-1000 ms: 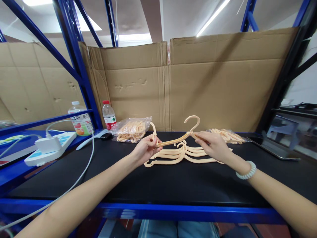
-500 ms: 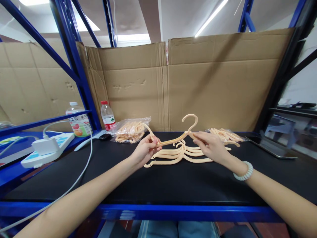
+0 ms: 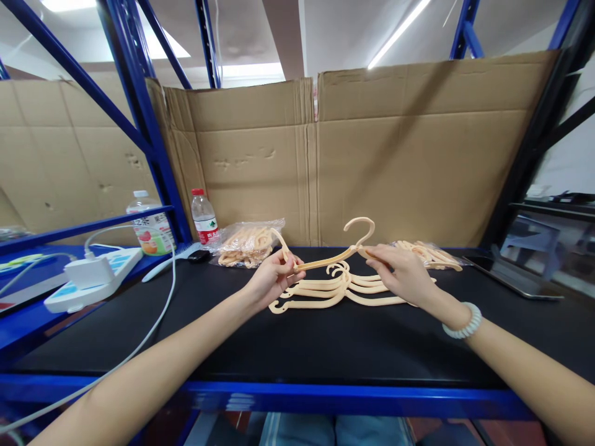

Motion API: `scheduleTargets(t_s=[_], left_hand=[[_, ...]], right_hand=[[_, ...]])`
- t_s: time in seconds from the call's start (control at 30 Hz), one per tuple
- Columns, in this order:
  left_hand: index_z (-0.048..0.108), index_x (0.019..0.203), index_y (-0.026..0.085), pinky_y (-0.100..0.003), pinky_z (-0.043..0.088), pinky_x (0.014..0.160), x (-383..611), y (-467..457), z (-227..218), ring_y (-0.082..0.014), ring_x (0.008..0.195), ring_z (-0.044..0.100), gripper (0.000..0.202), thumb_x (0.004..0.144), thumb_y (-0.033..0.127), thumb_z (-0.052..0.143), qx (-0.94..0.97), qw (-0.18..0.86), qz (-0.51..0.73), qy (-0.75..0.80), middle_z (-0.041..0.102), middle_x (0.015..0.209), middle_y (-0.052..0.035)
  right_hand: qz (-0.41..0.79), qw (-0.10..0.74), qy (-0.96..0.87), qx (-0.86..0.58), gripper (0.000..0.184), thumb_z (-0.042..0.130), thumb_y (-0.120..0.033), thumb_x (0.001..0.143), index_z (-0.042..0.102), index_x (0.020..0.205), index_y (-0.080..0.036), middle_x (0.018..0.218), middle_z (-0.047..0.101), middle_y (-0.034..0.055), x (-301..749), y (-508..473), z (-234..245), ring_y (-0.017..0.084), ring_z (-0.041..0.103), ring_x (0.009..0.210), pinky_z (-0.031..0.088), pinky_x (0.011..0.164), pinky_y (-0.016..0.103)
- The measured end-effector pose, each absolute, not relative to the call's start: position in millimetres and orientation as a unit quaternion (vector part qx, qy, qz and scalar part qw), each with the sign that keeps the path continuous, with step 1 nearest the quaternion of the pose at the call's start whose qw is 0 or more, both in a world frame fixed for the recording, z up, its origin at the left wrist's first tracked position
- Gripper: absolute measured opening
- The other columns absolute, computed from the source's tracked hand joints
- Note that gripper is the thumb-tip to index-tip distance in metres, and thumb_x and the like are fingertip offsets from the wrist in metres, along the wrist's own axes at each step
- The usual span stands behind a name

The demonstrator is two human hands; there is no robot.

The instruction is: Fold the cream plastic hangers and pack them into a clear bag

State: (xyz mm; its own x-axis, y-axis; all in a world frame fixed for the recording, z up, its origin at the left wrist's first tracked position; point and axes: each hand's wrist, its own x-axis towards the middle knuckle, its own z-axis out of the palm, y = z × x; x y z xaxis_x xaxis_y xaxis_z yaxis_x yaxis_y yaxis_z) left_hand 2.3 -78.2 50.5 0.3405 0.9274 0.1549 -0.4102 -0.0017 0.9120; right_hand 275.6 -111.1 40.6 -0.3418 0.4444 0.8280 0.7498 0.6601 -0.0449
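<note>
A peach-coloured plastic folding clothes hanger is held up above the table between my two hands. My left hand pinches its left arm at the joint, where an end piece with a curved tip rises behind the fingers. My right hand has its fingers closed over the right arm, just beside the base of the hook, and hides most of that arm. Under and behind the held hanger, several similar hangers lie spread out in an overlapping row on the black tabletop.
Clear bags of peach hanger parts lie at the back left and back right. A red-capped bottle, a power strip with a white cable, and a dark tablet-like slab flank the work area. Cardboard walls the back.
Both hands keep their grip on the hanger, which stays at about the same height. The whole view has shifted very slightly; little else differs.
</note>
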Motion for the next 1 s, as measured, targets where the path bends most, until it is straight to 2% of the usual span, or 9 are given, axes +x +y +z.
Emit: scheduleTargets(t_s=[0.27,0.67,1.0], left_hand=[[0.049,0.067,0.013,-0.02,0.053,0.062,3.3,-79.4,45.5,-0.012,0.061,0.062,0.02,0.068,-0.001,0.063,0.515,0.654,0.504,0.231,0.061,0.071,-0.003],[0.051,0.062,0.012,-0.023,0.055,0.067,4.9,-82.7,53.5,-0.0119,0.065,0.062,0.019,0.076,-0.001,0.055,0.474,0.667,0.516,0.255,0.061,0.072,-0.0045],[0.049,0.063,0.013,-0.015,0.044,0.052,6.7,-82.7,48.4,-0.01,0.054,0.058,0.019,0.062,0.001,0.064,0.507,0.642,0.532,0.218,0.059,0.065,-0.0021]], right_hand=[[-0.151,0.464,-0.797,-0.357,0.026,0.045,-0.02,0.091,0.064,0.109,-0.017,0.091,0.069,0.0076,271.9,-113.5,41.5,0.021,0.065,0.08,0.053,0.072,0.035],[-0.161,0.456,-0.795,-0.367,0.026,0.046,-0.018,0.091,0.064,0.109,-0.015,0.092,0.068,0.0084,275.4,-110.6,41.0,0.02,0.064,0.08,0.053,0.072,0.034],[-0.176,0.477,-0.791,-0.34,0.024,0.048,-0.018,0.09,0.064,0.108,-0.017,0.093,0.069,0.0076,272.2,-110.4,37.8,0.02,0.065,0.082,0.054,0.072,0.034]])
